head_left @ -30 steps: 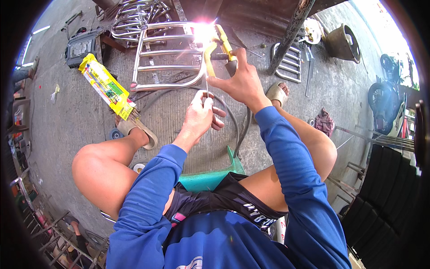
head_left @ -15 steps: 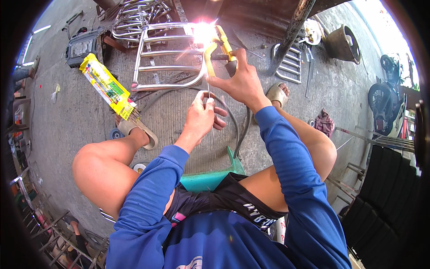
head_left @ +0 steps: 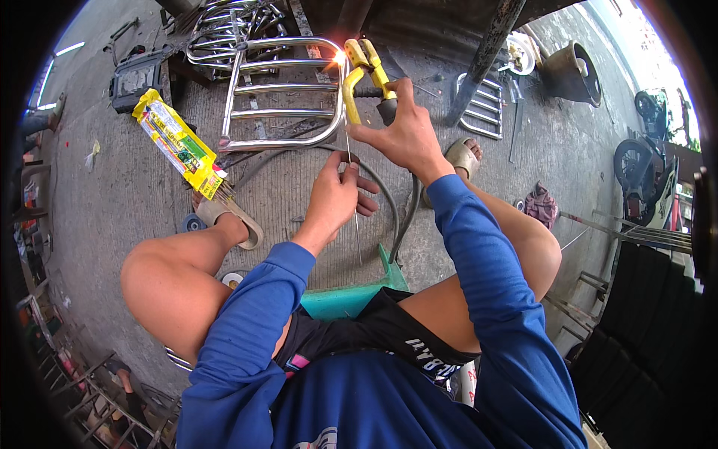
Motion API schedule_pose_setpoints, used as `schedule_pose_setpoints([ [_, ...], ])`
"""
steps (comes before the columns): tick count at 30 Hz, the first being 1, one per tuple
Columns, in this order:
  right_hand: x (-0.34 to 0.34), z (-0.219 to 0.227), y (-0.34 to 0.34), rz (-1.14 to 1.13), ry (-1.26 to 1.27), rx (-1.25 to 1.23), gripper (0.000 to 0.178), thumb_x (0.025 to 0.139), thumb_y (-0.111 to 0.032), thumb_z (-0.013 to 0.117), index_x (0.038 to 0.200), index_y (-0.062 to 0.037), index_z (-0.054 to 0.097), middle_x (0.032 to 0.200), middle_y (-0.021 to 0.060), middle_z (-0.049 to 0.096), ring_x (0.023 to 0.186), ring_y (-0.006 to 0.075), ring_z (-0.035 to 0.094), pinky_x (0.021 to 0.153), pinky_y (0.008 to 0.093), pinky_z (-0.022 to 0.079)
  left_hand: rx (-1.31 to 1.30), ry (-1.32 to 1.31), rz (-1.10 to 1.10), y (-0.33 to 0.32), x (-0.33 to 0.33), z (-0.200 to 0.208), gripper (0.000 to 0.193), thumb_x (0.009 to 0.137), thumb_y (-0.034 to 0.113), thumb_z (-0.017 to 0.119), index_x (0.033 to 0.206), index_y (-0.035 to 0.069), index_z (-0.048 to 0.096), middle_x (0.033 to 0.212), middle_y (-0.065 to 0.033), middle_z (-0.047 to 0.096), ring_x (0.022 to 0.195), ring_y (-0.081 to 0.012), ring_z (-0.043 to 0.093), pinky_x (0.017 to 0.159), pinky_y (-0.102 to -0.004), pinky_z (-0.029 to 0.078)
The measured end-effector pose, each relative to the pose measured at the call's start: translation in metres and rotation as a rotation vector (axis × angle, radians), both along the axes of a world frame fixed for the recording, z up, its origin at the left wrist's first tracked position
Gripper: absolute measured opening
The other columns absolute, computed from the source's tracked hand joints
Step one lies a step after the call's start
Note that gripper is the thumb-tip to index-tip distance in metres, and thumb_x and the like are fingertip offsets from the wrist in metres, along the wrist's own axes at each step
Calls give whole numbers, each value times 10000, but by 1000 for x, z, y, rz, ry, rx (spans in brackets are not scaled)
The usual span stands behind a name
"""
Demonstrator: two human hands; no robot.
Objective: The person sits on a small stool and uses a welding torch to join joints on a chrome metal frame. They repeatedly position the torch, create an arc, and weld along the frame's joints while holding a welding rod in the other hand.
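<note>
My right hand (head_left: 406,142) grips a yellow welding electrode holder (head_left: 353,91), thumb against its curved lever and fingers round its dark handle end. The holder's jaws are beside the upper right corner of a shiny tubular metal rack (head_left: 284,115), where a small orange glow (head_left: 340,57) shows. Between thumb and forefinger of my left hand (head_left: 333,196) is a thin welding rod (head_left: 359,238), roughly upright in the picture. Its upper end runs toward the right thumb; whether they touch I cannot tell. The remaining left fingers are loosely extended.
A yellow packet of rods (head_left: 176,142) leans by my left foot. Dark cable (head_left: 390,196) curves over the concrete floor. More metal racks (head_left: 217,34) are piled behind, and a slanted post (head_left: 490,56) stands ahead. A bucket-like pot (head_left: 570,75) and parked motorcycle (head_left: 636,176) are right.
The bright white welding flare has shrunk to a small orange glow, and the electrode holder shows clearly. Both hands have stayed almost in place.
</note>
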State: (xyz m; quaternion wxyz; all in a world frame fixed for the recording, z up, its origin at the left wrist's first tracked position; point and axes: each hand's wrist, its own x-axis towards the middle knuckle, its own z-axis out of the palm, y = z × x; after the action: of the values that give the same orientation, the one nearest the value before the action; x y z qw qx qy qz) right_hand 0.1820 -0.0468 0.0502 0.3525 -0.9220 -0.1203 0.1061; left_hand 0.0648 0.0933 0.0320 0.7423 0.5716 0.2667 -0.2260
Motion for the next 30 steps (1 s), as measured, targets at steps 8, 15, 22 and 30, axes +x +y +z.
schedule_pose_setpoints([
  [8, 0, 6, 2, -10, 69, 5, 979, 728, -494, 933, 1370, 27, 409, 1013, 346, 730, 998, 527, 744, 866, 523, 601, -29, 55, 3, 1, 2, 4, 296, 1180, 198, 415, 1402, 8, 456, 968, -190, 749, 617, -219, 721, 549, -351, 618],
  [15, -1, 5, 2, 3, 55, 10, 966, 731, -481, 930, 1373, 30, 422, 1010, 333, 739, 975, 506, 759, 864, 517, 602, -22, 33, -2, 0, 2, 2, 258, 1184, 194, 406, 1374, 32, 470, 944, -181, 741, 603, -205, 720, 524, -344, 619],
  [22, -1, 7, 4, 3, 71, -18, 925, 734, -482, 935, 1320, 16, 421, 994, 334, 738, 966, 513, 758, 851, 523, 604, 1, 15, 20, -1, 2, 3, 259, 1178, 181, 401, 1355, 16, 494, 891, -162, 752, 574, -202, 722, 484, -337, 609],
  [30, -1, 7, 5, 6, 80, 38, 988, 733, -473, 934, 1395, 49, 418, 1051, 346, 740, 997, 505, 758, 882, 511, 608, -8, 40, 55, -2, 3, 8, 286, 1178, 184, 393, 1379, 7, 493, 873, -160, 756, 551, -210, 722, 449, -332, 599],
])
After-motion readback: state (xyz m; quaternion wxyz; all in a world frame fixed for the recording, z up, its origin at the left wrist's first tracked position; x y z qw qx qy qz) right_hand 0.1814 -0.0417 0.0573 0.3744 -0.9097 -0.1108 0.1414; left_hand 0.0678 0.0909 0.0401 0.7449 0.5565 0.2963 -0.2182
